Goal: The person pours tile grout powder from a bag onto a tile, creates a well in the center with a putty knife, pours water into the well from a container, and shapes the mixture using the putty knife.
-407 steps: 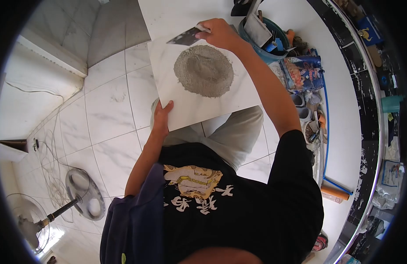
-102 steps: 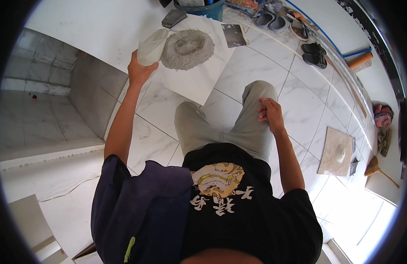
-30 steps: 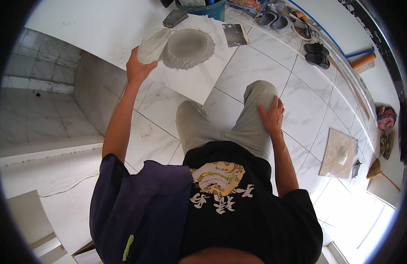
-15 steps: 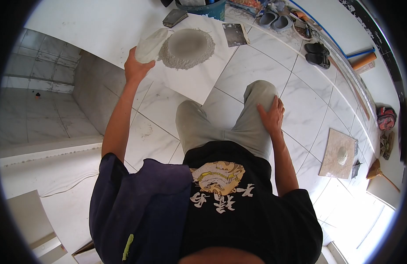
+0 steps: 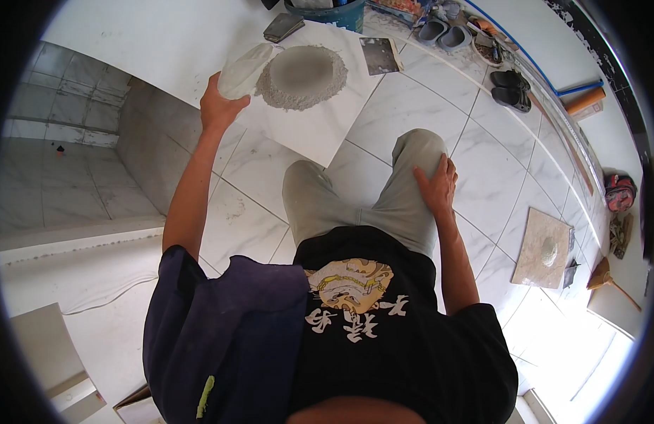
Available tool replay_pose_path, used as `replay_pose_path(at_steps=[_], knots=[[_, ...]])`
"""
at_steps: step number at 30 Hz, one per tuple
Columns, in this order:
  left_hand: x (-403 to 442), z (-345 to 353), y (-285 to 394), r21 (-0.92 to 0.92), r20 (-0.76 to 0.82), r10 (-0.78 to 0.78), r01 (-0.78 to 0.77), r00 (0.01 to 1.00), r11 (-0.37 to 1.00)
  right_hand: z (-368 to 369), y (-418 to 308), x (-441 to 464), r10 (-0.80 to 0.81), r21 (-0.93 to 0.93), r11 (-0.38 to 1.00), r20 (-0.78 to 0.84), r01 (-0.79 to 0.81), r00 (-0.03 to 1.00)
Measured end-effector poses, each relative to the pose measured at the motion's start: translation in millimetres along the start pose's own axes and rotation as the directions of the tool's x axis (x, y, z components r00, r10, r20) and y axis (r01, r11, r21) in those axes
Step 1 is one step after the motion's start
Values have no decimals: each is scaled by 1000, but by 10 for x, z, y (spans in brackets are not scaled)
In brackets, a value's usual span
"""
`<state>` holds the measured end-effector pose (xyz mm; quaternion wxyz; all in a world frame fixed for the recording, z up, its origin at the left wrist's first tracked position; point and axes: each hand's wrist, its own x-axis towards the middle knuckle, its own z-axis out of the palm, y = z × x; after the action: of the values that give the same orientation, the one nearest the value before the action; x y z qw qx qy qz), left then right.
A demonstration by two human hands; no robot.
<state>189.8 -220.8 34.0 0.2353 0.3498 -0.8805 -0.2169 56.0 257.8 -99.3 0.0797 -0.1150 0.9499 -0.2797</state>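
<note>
Left hand (image 5: 224, 106): I have the grip closed partway round the side of a clear jug (image 5: 242, 73), thumb apart from the fingers. The jug is tilted, its mouth toward the powder (image 5: 301, 101); it looks to be right at the mound's left rim, though glare on the clear wall makes contact hard to call.

Powder lies toward the far edge of the white board (image 5: 310, 134), heaped in a rough ring. Inside the ring, a smooth grey pool (image 5: 304, 69); the dry, crumbly rim goes all round it. Near part of the board is bare down to the corner that points at my knees.

Right hand (image 5: 436, 187): grip open, fingers spread and laid on the right knee (image 5: 420, 147), nothing held.

About the board: dark blocks (image 5: 284, 27) at the far left corner, just beyond the powder; a dark scraper (image 5: 381, 56) at the right edge; a blue-green bucket (image 5: 341, 17) past the far edge. Farther right on the tiled floor (image 5: 422, 99), grey clogs (image 5: 443, 34), black clogs (image 5: 511, 91), and a brown panel (image 5: 533, 247) bearing a small pale mound (image 5: 549, 251). A broom (image 5: 600, 275) is beyond the panel.
</note>
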Motion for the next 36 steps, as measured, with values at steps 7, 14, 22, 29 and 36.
replay_pose_path(at_steps=[7,14,22,29,36], knots=[[-12,-14,6,-3,5,4,-4,1000,1000,17,18,-6,-16,-6,1000,-10,16,1000],[-44,-40,67,22,7,-20,20,1000,1000,-15,-12,7,7,2,1000,9,-7,1000],[-47,-32,72,11,10,-16,16,1000,1000,-16,-11,-5,3,5,1000,-1,-3,1000],[-43,-10,39,38,15,-19,19,1000,999,-8,8,-7,-5,13,1000,-6,6,1000],[-45,-11,35,30,12,-11,11,1000,1000,2,16,0,1,6,1000,-2,-1,1000]])
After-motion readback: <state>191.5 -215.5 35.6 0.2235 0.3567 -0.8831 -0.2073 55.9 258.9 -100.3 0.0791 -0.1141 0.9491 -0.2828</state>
